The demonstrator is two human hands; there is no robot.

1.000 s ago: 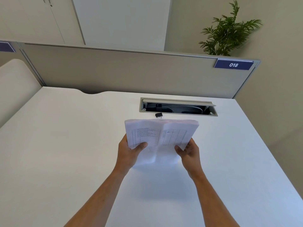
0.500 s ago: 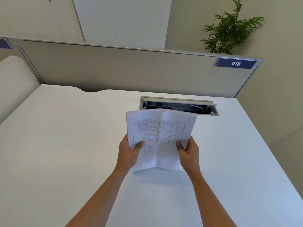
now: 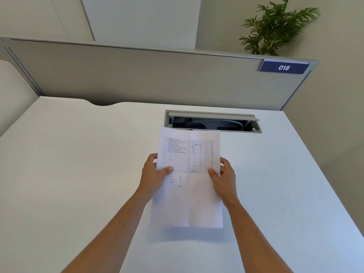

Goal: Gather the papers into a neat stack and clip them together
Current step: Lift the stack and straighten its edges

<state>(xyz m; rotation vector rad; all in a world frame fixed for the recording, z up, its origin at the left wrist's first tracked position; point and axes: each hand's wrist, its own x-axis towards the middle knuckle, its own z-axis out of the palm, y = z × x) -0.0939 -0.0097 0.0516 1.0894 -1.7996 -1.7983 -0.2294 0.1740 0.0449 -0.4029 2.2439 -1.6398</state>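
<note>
Over the near middle of the desk (image 3: 78,174), wide bare surface on either side, the left hand (image 3: 152,177) and right hand (image 3: 224,177) each keep a closed grip on a side edge of the papers (image 3: 189,186). The stack, bowed before, now hangs flat, long axis near-to-far, top edge toward the open cable tray (image 3: 213,121).

A dark blue sign (image 3: 283,67) on the partition (image 3: 137,75), at 1 o'clock from the papers (image 3: 188,174), reads "018" in white. The top sheet carries a printed table with rows of names and numbers, and handwritten figures under it; all too small to read.
</note>
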